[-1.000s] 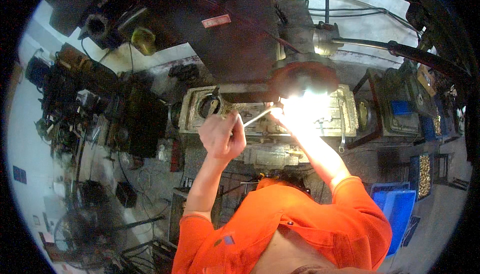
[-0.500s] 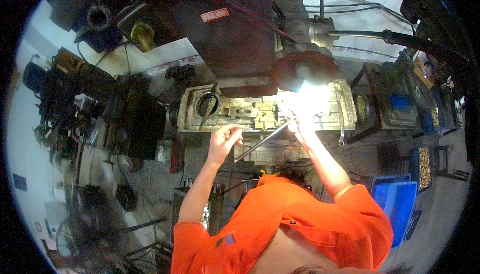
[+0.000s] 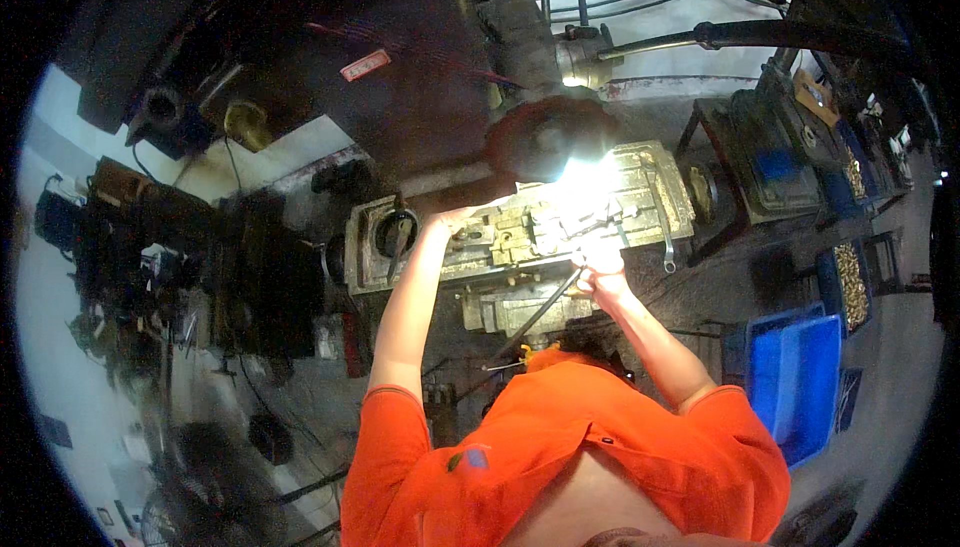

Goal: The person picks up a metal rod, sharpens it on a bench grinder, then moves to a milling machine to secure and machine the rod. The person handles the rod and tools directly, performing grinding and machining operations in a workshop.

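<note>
My right hand point(image 3: 603, 275) is closed round the upper end of a long metal bar point(image 3: 545, 307), at the front edge of the machine table point(image 3: 460, 272). The bar slants down to the left, toward my body. My left hand point(image 3: 455, 217) reaches over the left half of the table, its fingers stretched to the right, seemingly with nothing in them. It is close to the metal clamping blocks point(image 3: 510, 237) bolted there. Strong glare from the lamp washes out the table's middle, so fine parts beside my right hand are lost.
A dark red round machine head point(image 3: 550, 137) hangs over the table. A ring-shaped part point(image 3: 397, 235) sits at the table's left end. On the right, a wrench point(image 3: 669, 252) overhangs the front edge. Blue bins point(image 3: 795, 377) stand at the lower right, beside a tray of small parts point(image 3: 852, 292).
My left hand has moved forward and over the table from its front edge. My right hand has drawn back toward me with the bar. The whole view has turned and shifted slightly.
</note>
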`<state>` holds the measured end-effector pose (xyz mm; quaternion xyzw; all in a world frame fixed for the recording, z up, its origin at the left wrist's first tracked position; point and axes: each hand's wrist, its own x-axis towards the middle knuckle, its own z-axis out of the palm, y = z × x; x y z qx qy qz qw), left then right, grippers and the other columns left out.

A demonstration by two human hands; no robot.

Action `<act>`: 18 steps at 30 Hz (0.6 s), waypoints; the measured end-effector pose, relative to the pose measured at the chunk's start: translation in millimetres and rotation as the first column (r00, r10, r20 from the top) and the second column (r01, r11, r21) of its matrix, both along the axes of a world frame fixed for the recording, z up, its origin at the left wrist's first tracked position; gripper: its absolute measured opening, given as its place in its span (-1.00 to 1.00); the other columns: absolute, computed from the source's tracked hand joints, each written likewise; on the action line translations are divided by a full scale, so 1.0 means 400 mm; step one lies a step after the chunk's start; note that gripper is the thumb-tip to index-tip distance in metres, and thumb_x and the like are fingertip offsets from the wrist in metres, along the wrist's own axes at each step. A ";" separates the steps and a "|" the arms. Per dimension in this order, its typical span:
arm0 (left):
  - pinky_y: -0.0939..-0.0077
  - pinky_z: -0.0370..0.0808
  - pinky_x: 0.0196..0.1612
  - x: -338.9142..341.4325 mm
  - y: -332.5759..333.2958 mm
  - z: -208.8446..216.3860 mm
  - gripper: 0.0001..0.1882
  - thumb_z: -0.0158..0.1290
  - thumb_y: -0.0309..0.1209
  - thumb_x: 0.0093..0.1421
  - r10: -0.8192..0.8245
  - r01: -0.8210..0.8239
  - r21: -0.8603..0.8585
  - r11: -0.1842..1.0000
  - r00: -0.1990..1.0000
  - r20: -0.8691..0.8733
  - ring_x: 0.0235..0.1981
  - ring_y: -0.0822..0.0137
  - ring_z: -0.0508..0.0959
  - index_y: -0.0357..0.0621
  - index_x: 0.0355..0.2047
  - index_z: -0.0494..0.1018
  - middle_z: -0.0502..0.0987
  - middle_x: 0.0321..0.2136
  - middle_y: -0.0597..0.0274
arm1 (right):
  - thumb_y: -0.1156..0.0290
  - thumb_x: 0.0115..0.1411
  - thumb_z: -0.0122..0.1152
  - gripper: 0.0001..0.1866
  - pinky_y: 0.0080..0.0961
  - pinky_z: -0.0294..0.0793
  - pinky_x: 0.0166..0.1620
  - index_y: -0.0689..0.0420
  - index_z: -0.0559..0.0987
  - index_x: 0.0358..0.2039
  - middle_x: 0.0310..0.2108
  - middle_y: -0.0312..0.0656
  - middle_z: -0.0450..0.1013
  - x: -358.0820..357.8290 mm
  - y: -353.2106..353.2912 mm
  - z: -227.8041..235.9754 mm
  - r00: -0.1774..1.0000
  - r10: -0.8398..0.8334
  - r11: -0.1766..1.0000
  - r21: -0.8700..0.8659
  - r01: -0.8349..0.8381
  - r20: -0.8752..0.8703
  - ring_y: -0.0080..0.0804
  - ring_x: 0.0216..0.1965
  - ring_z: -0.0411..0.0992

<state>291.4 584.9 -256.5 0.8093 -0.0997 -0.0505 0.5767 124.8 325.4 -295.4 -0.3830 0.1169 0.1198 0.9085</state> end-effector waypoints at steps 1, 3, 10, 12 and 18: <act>0.46 0.42 -0.11 0.015 -0.003 0.015 -0.63 0.19 -0.38 0.01 -0.019 0.017 -0.031 0.999 0.999 -0.047 -0.19 0.37 0.46 -0.28 -0.17 0.44 0.49 -0.16 0.19 | 0.52 0.07 0.13 -0.91 -0.72 0.07 -0.76 0.06 0.41 -0.46 -0.64 -0.39 0.32 -0.005 0.001 0.001 0.999 -0.033 0.998 0.053 0.034 -0.026 -0.70 -0.80 0.09; 0.45 0.42 -0.11 0.010 -0.016 0.028 -0.64 0.19 -0.39 0.00 0.010 -0.015 -0.057 0.998 0.997 -0.073 -0.19 0.36 0.45 -0.28 -0.19 0.43 0.48 -0.17 0.18 | 0.51 0.07 0.13 -0.92 -0.72 0.07 -0.77 0.06 0.41 -0.45 -0.64 -0.39 0.31 -0.019 -0.006 0.003 0.999 -0.010 0.999 0.041 0.009 0.031 -0.70 -0.80 0.09; 0.43 0.40 -0.11 -0.058 -0.085 0.007 -0.67 0.20 -0.43 -0.03 0.234 -0.239 -0.116 0.964 0.971 -0.056 -0.21 0.31 0.44 -0.28 -0.25 0.42 0.48 -0.19 0.16 | 0.45 0.08 0.12 -0.92 -0.74 0.04 -0.76 0.04 0.40 -0.49 -0.68 -0.43 0.23 -0.067 -0.012 0.030 0.999 -0.022 0.999 0.046 0.021 0.023 -0.74 -0.80 0.05; 0.43 0.40 -0.11 -0.057 -0.112 -0.012 -0.67 0.20 -0.44 -0.04 0.315 -0.320 -0.126 0.939 0.947 -0.065 -0.22 0.29 0.44 -0.28 -0.26 0.41 0.47 -0.19 0.16 | 0.43 0.09 0.10 -0.91 -0.74 0.04 -0.75 0.04 0.37 -0.50 -0.65 -0.40 0.24 -0.074 -0.017 0.023 0.999 -0.005 1.000 0.015 0.004 0.040 -0.74 -0.78 0.04; 0.42 0.39 -0.12 -0.065 -0.171 -0.048 -0.70 0.21 -0.47 -0.06 0.481 -0.474 -0.187 0.861 0.877 -0.010 -0.25 0.28 0.43 -0.27 -0.31 0.40 0.46 -0.22 0.17 | 0.36 0.10 0.08 -0.88 -0.74 0.07 -0.73 0.04 0.34 -0.47 -0.59 -0.35 0.27 -0.063 0.012 -0.011 0.991 0.069 0.996 -0.071 -0.061 0.119 -0.73 -0.76 0.03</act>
